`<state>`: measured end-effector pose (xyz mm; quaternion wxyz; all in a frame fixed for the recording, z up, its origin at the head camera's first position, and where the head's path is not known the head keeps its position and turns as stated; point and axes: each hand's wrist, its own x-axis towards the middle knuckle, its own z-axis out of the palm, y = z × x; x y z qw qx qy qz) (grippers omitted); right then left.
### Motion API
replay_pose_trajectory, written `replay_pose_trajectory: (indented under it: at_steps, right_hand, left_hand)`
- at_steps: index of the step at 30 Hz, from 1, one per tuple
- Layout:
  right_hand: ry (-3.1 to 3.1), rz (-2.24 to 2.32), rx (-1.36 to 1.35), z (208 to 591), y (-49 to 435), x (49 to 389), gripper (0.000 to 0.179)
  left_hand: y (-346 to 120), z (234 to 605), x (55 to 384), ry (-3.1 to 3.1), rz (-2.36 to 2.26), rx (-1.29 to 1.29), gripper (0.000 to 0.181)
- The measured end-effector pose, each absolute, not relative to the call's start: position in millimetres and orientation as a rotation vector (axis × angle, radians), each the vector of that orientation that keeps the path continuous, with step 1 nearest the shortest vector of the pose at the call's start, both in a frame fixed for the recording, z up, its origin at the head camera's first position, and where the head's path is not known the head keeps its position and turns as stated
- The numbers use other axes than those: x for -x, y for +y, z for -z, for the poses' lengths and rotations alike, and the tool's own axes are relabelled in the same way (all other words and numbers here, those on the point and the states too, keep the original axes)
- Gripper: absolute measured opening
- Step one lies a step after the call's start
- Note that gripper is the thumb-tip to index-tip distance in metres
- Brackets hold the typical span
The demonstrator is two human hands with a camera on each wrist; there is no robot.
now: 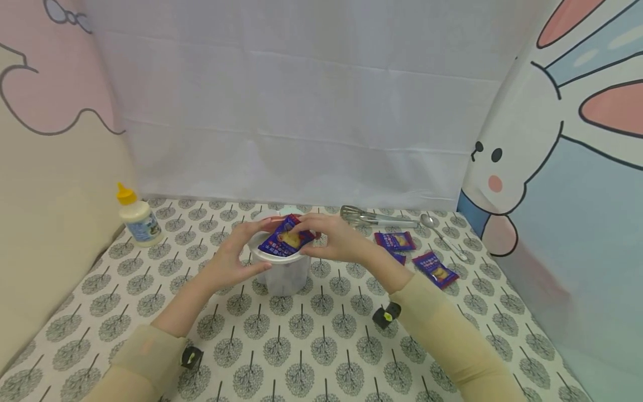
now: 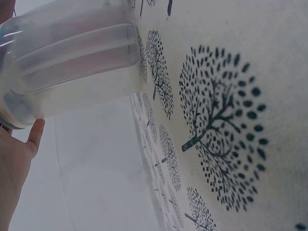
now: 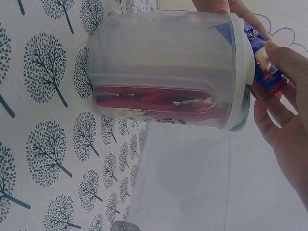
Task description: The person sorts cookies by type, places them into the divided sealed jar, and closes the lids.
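Pinching a purple snack packet [image 1: 283, 241] by its right side, between the thumb and fingers of the right hand [image 1: 341, 237]. Holding it tilted at the mouth of a clear tub [image 1: 287, 279], seemingly with one corner just inside the rim. Likely very light, slippery and crinkly outside, perhaps brittle within, going by the biscuit-like picture on the front. Best taken by an edge or flat sealed end, gently, without squeezing the middle. Curving the fingers of the left hand [image 1: 232, 258] round the tub at its rim, with the thumb on the near side. Probably light too, stiff and smooth; best steadied high up, with a wide grasp. Note something red through the tub wall in the right wrist view, too blurred to name. Further right, on the bench [image 1: 321, 329], see more packets [image 1: 436, 269], a spoon [image 1: 447, 241] and perhaps tongs [image 1: 387, 219]; far left, a yellow-capped bottle [image 1: 144, 226]
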<state>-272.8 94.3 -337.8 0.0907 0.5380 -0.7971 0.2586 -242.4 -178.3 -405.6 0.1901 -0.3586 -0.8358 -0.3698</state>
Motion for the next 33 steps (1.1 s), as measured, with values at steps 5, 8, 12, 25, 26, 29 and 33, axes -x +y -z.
replay_pose_trajectory:
  at_steps: [5,8,12,25,26,29,33]
  right_hand:
    - [-2.412,-0.753,-1.645,337.7,93.6,271.3,0.039]
    - [-2.438,-0.725,-1.664,337.9,93.3,271.3,0.040]
    - [-2.464,-0.661,-1.672,336.9,93.0,271.6,0.039]
    - [-2.515,-0.490,-1.685,334.0,92.2,271.3,0.041]
    - [-2.509,-0.488,-1.682,334.1,91.7,271.2,0.040]
    - [-2.466,-0.537,-1.675,333.8,89.7,271.4,0.033]
    - [-2.323,-0.665,-1.667,327.1,88.1,273.5,0.023]
  left_hand:
    - [-179.2,406.4,242.9,-2.365,1.058,0.990,0.092]
    - [-179.0,405.9,242.3,-2.368,1.067,0.985,0.092]
    - [-178.4,404.9,241.6,-2.374,1.052,0.982,0.090]
    - [-178.7,404.0,241.5,-2.378,1.051,0.969,0.091]
    - [-178.8,403.9,241.6,-2.377,1.050,0.969,0.091]
    - [-178.5,403.6,241.6,-2.370,1.050,0.970,0.091]
    - [-178.4,404.4,242.9,-2.352,1.043,0.999,0.091]
